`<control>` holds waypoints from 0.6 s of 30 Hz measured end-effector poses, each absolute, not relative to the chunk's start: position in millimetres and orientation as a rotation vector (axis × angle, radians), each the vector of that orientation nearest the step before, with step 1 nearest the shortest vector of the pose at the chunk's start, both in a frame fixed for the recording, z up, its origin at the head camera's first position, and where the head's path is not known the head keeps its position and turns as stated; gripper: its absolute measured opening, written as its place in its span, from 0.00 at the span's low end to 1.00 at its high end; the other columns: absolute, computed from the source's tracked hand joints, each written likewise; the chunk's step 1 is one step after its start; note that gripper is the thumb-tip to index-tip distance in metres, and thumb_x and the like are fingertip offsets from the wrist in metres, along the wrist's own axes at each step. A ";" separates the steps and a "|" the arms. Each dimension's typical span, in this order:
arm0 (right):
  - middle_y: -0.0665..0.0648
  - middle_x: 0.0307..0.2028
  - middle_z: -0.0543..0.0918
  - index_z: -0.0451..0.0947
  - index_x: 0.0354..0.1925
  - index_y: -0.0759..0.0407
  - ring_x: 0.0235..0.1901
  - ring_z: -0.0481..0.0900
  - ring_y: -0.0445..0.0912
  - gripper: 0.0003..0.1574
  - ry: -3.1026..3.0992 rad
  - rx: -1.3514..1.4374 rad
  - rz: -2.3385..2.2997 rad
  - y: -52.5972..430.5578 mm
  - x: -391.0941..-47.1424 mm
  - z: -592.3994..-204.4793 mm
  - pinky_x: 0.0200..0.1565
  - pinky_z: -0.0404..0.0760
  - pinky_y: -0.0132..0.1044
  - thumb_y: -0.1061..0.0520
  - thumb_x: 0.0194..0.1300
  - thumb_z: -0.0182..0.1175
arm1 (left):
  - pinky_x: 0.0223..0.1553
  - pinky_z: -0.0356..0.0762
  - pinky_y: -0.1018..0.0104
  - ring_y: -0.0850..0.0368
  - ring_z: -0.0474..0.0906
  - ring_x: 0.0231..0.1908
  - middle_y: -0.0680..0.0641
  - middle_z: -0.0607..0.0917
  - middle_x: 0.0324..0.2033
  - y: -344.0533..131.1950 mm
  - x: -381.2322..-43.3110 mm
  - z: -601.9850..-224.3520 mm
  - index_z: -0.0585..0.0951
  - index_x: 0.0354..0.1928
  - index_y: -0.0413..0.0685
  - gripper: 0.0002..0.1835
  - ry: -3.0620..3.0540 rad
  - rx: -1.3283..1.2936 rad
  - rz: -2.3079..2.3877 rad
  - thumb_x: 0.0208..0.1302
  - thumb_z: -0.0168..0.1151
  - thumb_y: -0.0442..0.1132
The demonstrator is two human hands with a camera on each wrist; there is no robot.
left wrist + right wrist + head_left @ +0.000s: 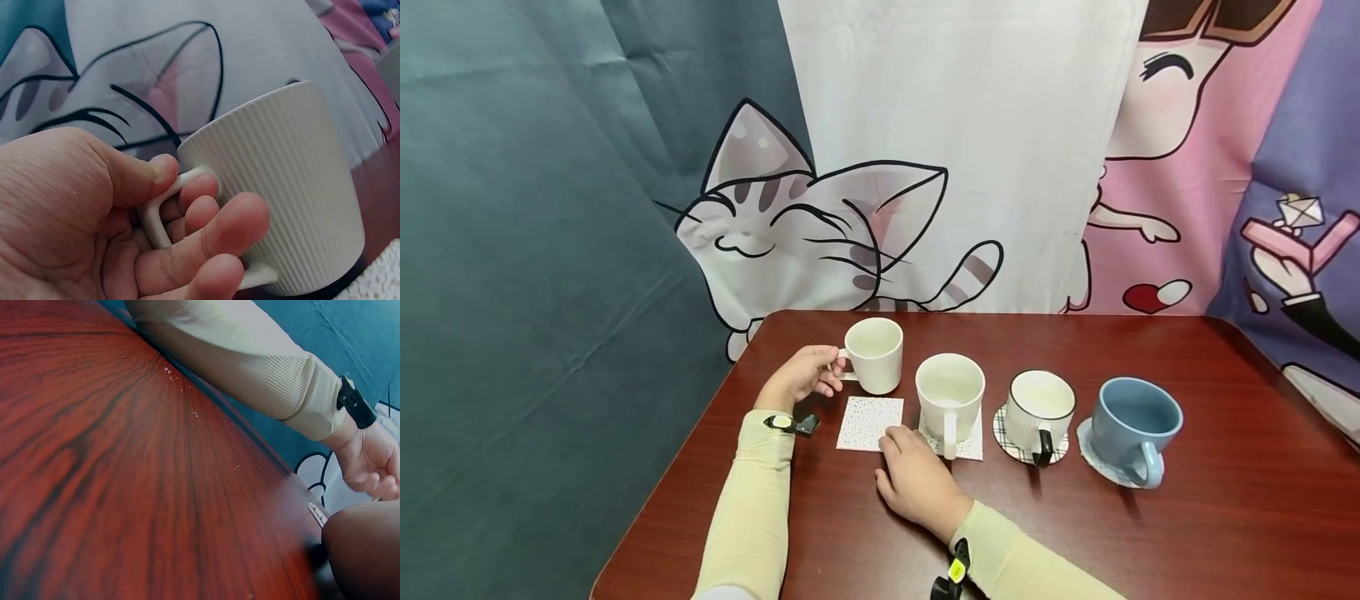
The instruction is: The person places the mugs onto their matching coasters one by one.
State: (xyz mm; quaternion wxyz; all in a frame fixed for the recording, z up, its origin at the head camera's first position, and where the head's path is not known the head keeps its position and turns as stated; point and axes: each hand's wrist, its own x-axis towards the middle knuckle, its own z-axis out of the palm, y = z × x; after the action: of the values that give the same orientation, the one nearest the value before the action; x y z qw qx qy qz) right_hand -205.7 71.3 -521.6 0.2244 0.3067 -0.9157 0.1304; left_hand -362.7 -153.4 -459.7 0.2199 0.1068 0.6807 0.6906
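My left hand (807, 375) grips the handle of a white ribbed mug (876, 358) at the far left of the table. In the left wrist view, thumb and fingers wrap the handle (156, 215), and the mug (287, 194) leans in that picture. Just in front of this mug lies a square speckled coaster (867, 421). My right hand (920, 483) rests palm down with its fingertips at that coaster's near right corner. To its right, a second white mug (946, 396) stands on another square coaster (973, 443), handle toward me.
Further right stand a white mug (1033, 412) with a black rim and handle on a round checked coaster (1003, 437), and a blue mug (1131, 421) on a round blue coaster (1093, 458). Behind the red-brown table (1225, 533) hangs a printed curtain (1000, 108).
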 end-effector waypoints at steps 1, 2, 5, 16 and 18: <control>0.62 0.46 0.74 0.74 0.44 0.65 0.50 0.71 0.53 0.25 -2.527 0.846 0.365 71.5 -205.2 -521.5 0.54 0.67 0.50 0.49 0.54 0.59 | 0.17 0.75 0.66 0.56 0.78 0.18 0.46 0.74 0.20 -155.1 -361.3 -457.7 0.72 0.34 0.32 0.18 1.861 0.316 1.922 0.72 0.43 0.42; 0.62 0.46 0.74 0.74 0.44 0.66 0.50 0.71 0.53 0.25 -2.525 0.847 0.369 71.7 -205.1 -521.7 0.54 0.67 0.50 0.49 0.54 0.59 | 0.17 0.75 0.67 0.56 0.78 0.17 0.46 0.74 0.20 -156.8 -359.8 -455.5 0.72 0.33 0.34 0.17 1.843 0.337 1.934 0.72 0.43 0.42; 0.62 0.47 0.74 0.74 0.45 0.66 0.50 0.71 0.54 0.25 -2.516 0.856 0.379 72.1 -205.3 -522.1 0.54 0.67 0.50 0.49 0.54 0.58 | 0.17 0.75 0.67 0.57 0.77 0.16 0.46 0.74 0.20 -163.6 -355.1 -448.9 0.73 0.30 0.38 0.16 1.810 0.389 1.945 0.72 0.42 0.41; 0.62 0.47 0.74 0.75 0.46 0.66 0.50 0.71 0.53 0.26 -2.530 0.864 0.390 75.0 -206.9 -520.9 0.54 0.67 0.48 0.49 0.54 0.58 | 0.19 0.76 0.67 0.58 0.77 0.16 0.48 0.75 0.18 -191.4 -336.2 -437.0 0.75 0.30 0.37 0.17 1.710 0.584 1.850 0.72 0.40 0.38; 0.62 0.47 0.74 0.75 0.46 0.66 0.50 0.71 0.53 0.26 -2.542 0.861 0.392 75.7 -206.9 -521.3 0.54 0.66 0.48 0.49 0.54 0.58 | 0.19 0.76 0.67 0.58 0.78 0.16 0.48 0.76 0.19 -194.0 -333.1 -437.5 0.75 0.30 0.37 0.17 1.688 0.624 1.826 0.73 0.39 0.37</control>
State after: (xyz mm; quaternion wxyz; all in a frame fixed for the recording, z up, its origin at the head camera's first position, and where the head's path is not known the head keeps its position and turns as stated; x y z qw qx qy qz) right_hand -206.9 75.7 -521.3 0.2128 0.3100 -0.9158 0.1412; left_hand -333.1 -194.0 -437.5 0.2849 0.2331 0.6312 0.6827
